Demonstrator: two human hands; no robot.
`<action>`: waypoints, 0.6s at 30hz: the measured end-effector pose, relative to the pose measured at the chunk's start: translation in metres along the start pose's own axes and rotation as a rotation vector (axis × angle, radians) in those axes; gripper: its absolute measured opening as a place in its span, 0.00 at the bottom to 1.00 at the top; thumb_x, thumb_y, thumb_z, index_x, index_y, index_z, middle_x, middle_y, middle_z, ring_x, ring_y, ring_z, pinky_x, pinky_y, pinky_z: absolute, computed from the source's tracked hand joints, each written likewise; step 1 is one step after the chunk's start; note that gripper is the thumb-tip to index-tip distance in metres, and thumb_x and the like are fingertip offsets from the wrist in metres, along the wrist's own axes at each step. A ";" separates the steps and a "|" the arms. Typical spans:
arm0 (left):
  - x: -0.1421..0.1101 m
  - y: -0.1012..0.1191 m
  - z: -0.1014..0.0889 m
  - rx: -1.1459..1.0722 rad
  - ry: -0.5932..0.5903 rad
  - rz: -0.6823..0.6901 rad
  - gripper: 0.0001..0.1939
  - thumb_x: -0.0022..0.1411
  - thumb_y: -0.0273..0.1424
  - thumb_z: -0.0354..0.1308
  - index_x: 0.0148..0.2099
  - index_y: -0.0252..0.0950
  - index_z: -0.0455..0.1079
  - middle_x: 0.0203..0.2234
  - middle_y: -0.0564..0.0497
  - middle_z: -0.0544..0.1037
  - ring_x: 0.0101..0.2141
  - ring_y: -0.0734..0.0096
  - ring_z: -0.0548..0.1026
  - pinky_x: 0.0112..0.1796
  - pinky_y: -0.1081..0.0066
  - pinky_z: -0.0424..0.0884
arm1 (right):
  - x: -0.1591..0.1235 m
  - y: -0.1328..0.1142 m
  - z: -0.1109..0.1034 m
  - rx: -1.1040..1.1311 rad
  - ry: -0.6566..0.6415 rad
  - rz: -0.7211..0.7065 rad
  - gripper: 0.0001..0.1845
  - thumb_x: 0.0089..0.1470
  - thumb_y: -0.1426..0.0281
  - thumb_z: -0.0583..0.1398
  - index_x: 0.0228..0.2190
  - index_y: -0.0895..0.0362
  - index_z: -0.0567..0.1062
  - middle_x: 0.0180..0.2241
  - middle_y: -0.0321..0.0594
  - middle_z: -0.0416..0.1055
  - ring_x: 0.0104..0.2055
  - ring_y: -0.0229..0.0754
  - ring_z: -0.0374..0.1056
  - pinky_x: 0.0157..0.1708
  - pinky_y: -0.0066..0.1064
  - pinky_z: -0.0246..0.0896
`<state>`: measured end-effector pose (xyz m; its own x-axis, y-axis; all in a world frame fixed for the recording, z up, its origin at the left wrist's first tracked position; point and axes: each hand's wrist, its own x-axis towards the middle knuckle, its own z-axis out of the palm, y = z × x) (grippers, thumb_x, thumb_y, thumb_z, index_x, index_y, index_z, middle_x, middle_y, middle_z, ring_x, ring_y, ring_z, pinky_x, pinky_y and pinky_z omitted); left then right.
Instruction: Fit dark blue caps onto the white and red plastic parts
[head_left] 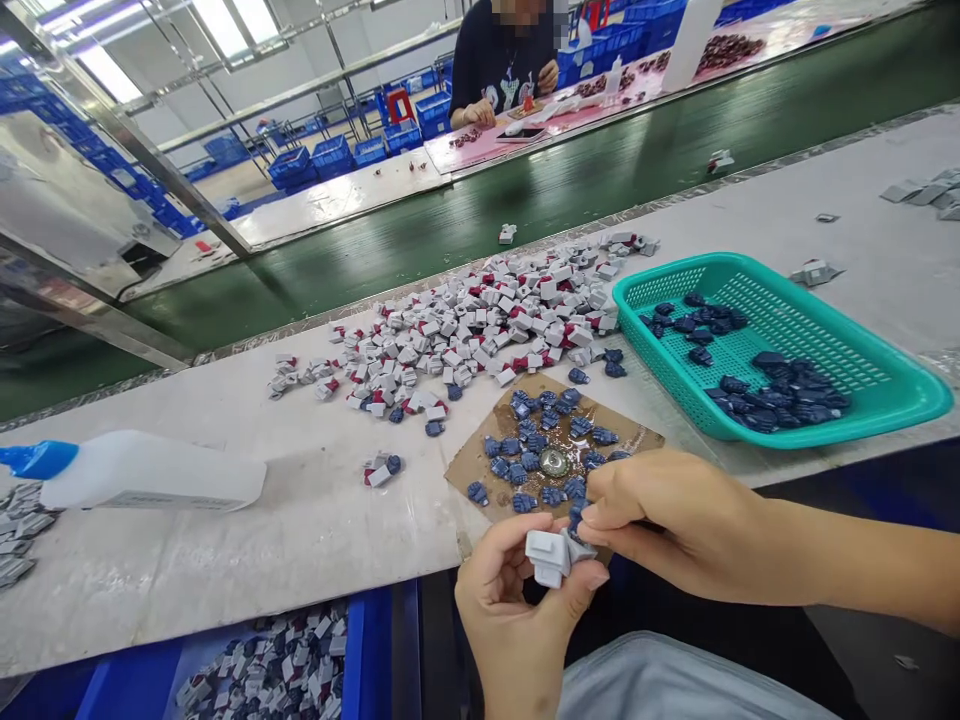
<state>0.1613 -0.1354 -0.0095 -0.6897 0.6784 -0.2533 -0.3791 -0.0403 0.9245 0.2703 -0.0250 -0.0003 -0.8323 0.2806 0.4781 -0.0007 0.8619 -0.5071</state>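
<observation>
Hands at bench: white plastic block held against dark blue part

The left hand (510,620) pinches the white plastic block (546,556) between thumb and fingers, just above the near edge of the cardboard sheet (480,470). The right hand (675,520) presses thumb and forefinger together on the dark blue part (576,520), which touches the block. Status: a large heap of white-and-red pieces (465,325) lies on the bench (225,570). Dark blue pieces lie on the sheet and in the teal plastic basket (825,300). The blue bin (367,650) at the near edge holds mixed white and dark blue pieces. The white heap is the largest lot in view.
</observation>
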 end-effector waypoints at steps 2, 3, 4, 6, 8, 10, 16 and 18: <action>0.000 0.000 -0.001 0.020 -0.018 0.024 0.13 0.35 0.30 0.75 0.28 0.43 0.78 0.22 0.57 0.81 0.24 0.75 0.78 0.27 0.80 0.73 | -0.003 0.002 0.000 0.006 -0.004 -0.035 0.09 0.65 0.72 0.50 0.31 0.56 0.63 0.22 0.30 0.61 0.22 0.32 0.55 0.23 0.26 0.46; 0.000 -0.001 -0.001 0.030 -0.025 0.041 0.12 0.37 0.29 0.74 0.28 0.43 0.78 0.22 0.57 0.81 0.24 0.75 0.78 0.27 0.80 0.73 | -0.004 0.003 0.000 0.019 -0.016 -0.049 0.08 0.65 0.72 0.49 0.32 0.56 0.63 0.22 0.30 0.62 0.22 0.32 0.56 0.23 0.26 0.46; 0.000 -0.001 -0.002 0.040 -0.030 0.056 0.12 0.38 0.27 0.74 0.28 0.43 0.78 0.22 0.57 0.81 0.24 0.75 0.78 0.27 0.81 0.73 | -0.004 0.004 -0.001 0.035 -0.032 -0.063 0.08 0.65 0.73 0.49 0.32 0.56 0.63 0.22 0.30 0.62 0.23 0.32 0.56 0.23 0.25 0.46; 0.001 -0.001 -0.003 0.071 -0.044 0.088 0.12 0.39 0.25 0.72 0.28 0.44 0.78 0.23 0.58 0.81 0.24 0.76 0.77 0.27 0.81 0.72 | -0.003 0.006 -0.004 0.049 -0.077 -0.080 0.10 0.65 0.73 0.47 0.32 0.56 0.63 0.22 0.31 0.62 0.23 0.32 0.56 0.24 0.25 0.47; 0.002 -0.002 -0.004 0.119 -0.063 0.130 0.12 0.40 0.23 0.71 0.28 0.44 0.78 0.23 0.58 0.81 0.24 0.77 0.77 0.27 0.82 0.72 | -0.001 0.007 -0.007 0.030 -0.128 -0.101 0.13 0.66 0.72 0.45 0.30 0.56 0.63 0.22 0.31 0.61 0.22 0.33 0.55 0.23 0.25 0.47; 0.004 -0.002 -0.006 0.170 -0.089 0.180 0.11 0.40 0.24 0.71 0.28 0.44 0.79 0.24 0.57 0.81 0.25 0.77 0.77 0.27 0.82 0.71 | 0.001 0.007 -0.011 -0.009 -0.150 -0.144 0.15 0.66 0.72 0.44 0.29 0.56 0.64 0.21 0.32 0.60 0.22 0.34 0.54 0.23 0.26 0.47; 0.005 -0.002 -0.010 0.234 -0.142 0.235 0.10 0.41 0.27 0.72 0.28 0.43 0.79 0.23 0.54 0.80 0.24 0.72 0.76 0.26 0.77 0.71 | 0.003 0.003 -0.014 -0.096 -0.176 -0.200 0.20 0.66 0.75 0.41 0.27 0.57 0.65 0.20 0.32 0.58 0.22 0.35 0.51 0.22 0.28 0.45; 0.004 -0.003 -0.009 0.246 -0.148 0.228 0.09 0.40 0.27 0.72 0.28 0.43 0.78 0.23 0.54 0.80 0.23 0.71 0.75 0.25 0.76 0.71 | 0.002 0.003 -0.013 -0.059 -0.193 -0.187 0.20 0.66 0.74 0.40 0.28 0.57 0.65 0.21 0.32 0.59 0.22 0.35 0.52 0.22 0.27 0.45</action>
<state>0.1544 -0.1397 -0.0162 -0.6357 0.7719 -0.0057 -0.0540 -0.0371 0.9979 0.2761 -0.0167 0.0081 -0.9110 0.0329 0.4111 -0.1373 0.9157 -0.3776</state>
